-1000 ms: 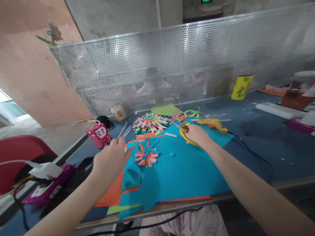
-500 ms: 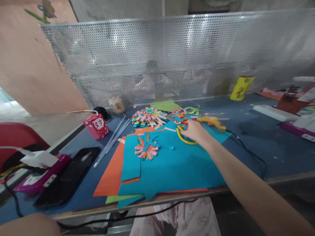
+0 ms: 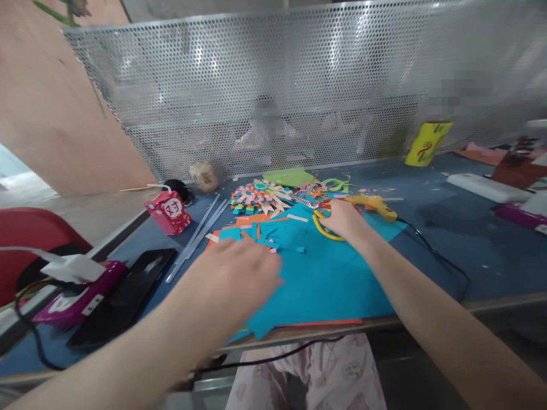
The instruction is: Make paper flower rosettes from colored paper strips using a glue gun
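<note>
R hand (image 3: 339, 217) gripping scissors (image 3: 325, 234) by yellow/red handles, approx 2 o'clock from L hand (image 3: 245, 270); blades pointing to 10 o'clock. L hand blurring over blue paper (image 3: 316, 285); can't tell whether it's holding anything. Rel. to L hand: paper-flower cluster (image 3: 258, 196) sitting at 12, clear glue sticks (image 3: 199, 236) lying at 10, red drink carton (image 3: 168, 213) standing farther out, also 10, blk smartphone (image 3: 128, 296) lying at 9. Yellow hot-glue gun (image 3: 376, 206) lying at 2 from R hand.
</note>
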Demonstrator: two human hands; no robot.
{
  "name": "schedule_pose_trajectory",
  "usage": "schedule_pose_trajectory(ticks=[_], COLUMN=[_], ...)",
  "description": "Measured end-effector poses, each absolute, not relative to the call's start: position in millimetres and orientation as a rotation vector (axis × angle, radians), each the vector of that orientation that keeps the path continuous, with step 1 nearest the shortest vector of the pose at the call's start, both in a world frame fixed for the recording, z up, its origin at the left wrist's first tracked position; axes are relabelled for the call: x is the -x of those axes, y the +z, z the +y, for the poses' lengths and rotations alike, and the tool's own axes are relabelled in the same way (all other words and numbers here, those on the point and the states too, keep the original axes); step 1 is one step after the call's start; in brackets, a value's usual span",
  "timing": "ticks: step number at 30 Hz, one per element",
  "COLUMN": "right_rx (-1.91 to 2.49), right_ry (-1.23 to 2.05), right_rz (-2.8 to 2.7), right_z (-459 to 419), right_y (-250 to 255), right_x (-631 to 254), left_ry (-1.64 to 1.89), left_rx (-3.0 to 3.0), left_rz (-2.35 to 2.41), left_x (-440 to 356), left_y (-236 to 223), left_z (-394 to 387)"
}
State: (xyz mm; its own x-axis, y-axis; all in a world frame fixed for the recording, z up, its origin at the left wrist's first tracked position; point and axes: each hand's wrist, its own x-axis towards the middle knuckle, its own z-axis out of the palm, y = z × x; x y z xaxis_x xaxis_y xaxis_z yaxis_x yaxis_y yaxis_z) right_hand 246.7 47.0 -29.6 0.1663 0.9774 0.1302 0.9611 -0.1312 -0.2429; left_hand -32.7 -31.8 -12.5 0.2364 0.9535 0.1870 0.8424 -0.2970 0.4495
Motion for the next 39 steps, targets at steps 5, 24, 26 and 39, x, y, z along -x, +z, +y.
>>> schedule_pose_trajectory(ticks=[5,24,26,39], right_rx=[2.149,1.199,1.15,1.458], right_ry=[0.067,0.382,0.457,0.266], right_rz=[-1.879,-2.601,-2.679,-2.477], right_z=[52.0,11.8,10.6,22.8], right_y=[-34.4,-17.2,-18.8,-29.7], right_x=[-245.5,-217.0,-213.4,-218.7], left_ry=[0.29,0.741,0.804,0.72], left_rx=[-2.619,-2.403,-2.33,-2.398], left_rz=[1.525,1.415,1.469,1.73], left_x=[25.1,27.7,30.5,33.5], left_y=[11.0,-21.9,-23.2,-22.1], left_z=[7.8,16.0,16.1,18.8])
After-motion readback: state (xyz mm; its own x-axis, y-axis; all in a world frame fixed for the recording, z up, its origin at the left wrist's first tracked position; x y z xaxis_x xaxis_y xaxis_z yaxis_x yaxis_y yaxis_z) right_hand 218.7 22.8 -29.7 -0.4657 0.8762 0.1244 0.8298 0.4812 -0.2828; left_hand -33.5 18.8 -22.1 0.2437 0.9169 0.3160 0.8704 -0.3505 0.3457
